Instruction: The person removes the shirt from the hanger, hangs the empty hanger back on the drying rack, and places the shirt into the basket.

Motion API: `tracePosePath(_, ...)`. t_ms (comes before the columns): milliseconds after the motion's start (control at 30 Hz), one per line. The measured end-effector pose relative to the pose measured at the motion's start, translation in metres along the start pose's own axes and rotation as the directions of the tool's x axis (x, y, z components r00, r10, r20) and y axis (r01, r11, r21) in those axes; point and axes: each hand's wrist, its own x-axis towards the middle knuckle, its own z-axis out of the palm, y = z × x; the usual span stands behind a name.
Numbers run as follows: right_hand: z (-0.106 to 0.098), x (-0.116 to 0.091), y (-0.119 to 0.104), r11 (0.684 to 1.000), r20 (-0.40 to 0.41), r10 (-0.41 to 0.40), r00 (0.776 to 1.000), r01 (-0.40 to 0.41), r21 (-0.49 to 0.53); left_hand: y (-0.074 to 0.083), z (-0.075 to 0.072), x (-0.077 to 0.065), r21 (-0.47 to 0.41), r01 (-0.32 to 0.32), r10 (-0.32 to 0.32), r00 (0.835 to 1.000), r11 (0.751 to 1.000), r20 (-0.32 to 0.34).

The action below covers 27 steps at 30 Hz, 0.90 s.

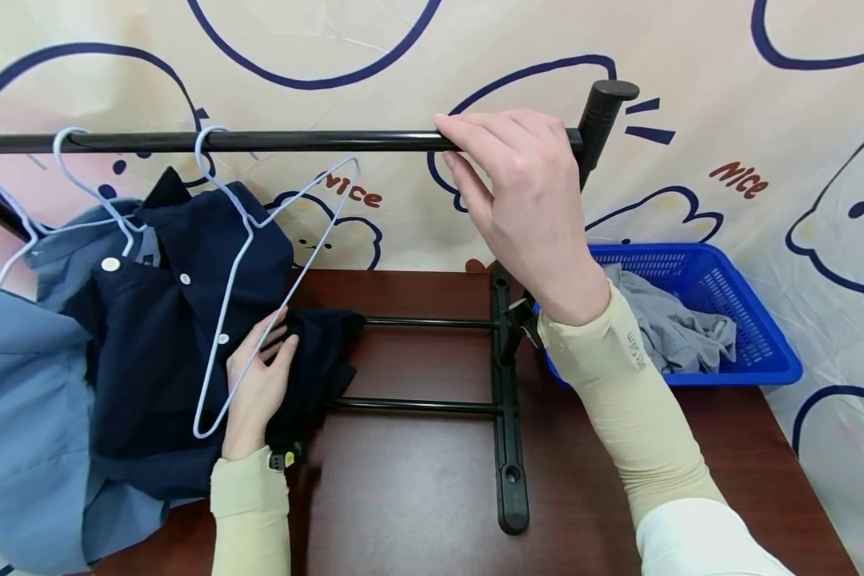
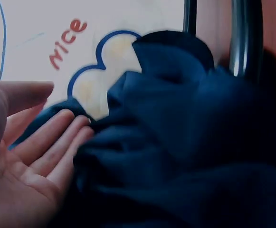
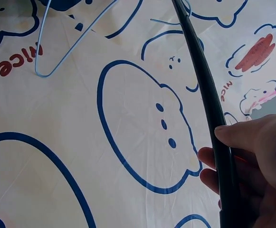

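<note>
R hand (image 1: 524, 196) grips bar (image 1: 317, 142), L hand (image 1: 257, 392) at shirt (image 1: 140, 360).

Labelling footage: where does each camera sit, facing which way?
Head: on the head, facing forward and down at the glossy black rail; left hand and right hand show.
Left wrist: worn there, facing the navy cloth shirt; left hand shows.
Right wrist: worn there, facing the rail; right hand shows.
Head and right wrist share the rail.

I view an apparent laundry booth: cartoon-printed sheeting (image 1: 396, 100) behind the far edge of a table (image 1: 403, 480), a clothes rack (image 1: 331, 142) upon it, blue basket (image 1: 763, 344) near its far right corner.
</note>
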Motion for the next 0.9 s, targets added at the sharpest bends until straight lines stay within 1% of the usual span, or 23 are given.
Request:
tracePosePath(67,0.0,0.0,0.0,1.0,0.001,0.001,1.0,-0.001,0.002,-0.002,-0.004,0.0,-0.045,0.019,-0.021,0.999,0.999,-0.043)
tracePosePath(167,0.001,0.0,0.0,1.0,0.002,0.0,1.0,0.0,0.004,0.0,-0.011,0.0,-0.087,0.07,-0.077,0.994,0.994,-0.076)
tracePosePath(233,0.001,0.0,0.0,1.0,0.0,-0.002,1.0,0.002,0.004,0.005,-0.016,-0.001,-0.123,0.07,-0.081,0.992,0.99,-0.092)
tracePosePath(300,0.001,0.0,0.0,1.0,-0.003,-0.004,1.0,0.004,0.004,0.013,-0.021,-0.001,-0.18,0.037,-0.059,0.992,0.983,-0.116)
tracePosePath(333,0.001,0.0,0.0,1.0,-0.005,-0.005,1.0,0.005,0.003,0.017,-0.023,-0.001,-0.207,0.006,-0.035,0.99,0.978,-0.135)
tracePosePath(400,0.001,0.0,0.0,1.0,-0.01,-0.009,1.0,0.009,0.001,0.028,-0.028,-0.001,-0.263,-0.063,0.016,0.984,0.963,-0.175)
tracePosePath(467,0.001,0.0,0.001,1.0,-0.014,-0.012,1.0,0.012,0.001,0.038,-0.033,-0.001,-0.295,-0.105,0.042,0.976,0.95,-0.214)
tracePosePath(500,0.001,0.0,0.001,1.0,-0.015,-0.013,1.0,0.013,0.002,0.043,-0.035,-0.001,-0.295,-0.118,0.049,0.971,0.948,-0.232)
tracePosePath(567,0.001,0.0,0.001,1.0,-0.019,-0.016,1.0,0.016,0.003,0.051,-0.04,-0.001,-0.282,-0.125,0.051,0.965,0.951,-0.256)
tracePosePath(733,0.001,0.0,0.0,1.0,-0.021,-0.015,1.0,0.015,0.01,0.065,-0.05,-0.001,-0.229,-0.103,0.028,0.95,0.968,-0.31)
tracePosePath(800,0.001,0.0,0.0,1.0,-0.019,-0.013,1.0,0.014,0.012,0.071,-0.054,-0.002,-0.207,-0.124,0.049,0.942,0.971,-0.331)
tracePosePath(900,0.0,0.0,0.0,1.0,-0.017,-0.011,1.0,0.012,0.009,0.082,-0.059,-0.003,-0.182,-0.165,0.088,0.925,0.969,-0.37)
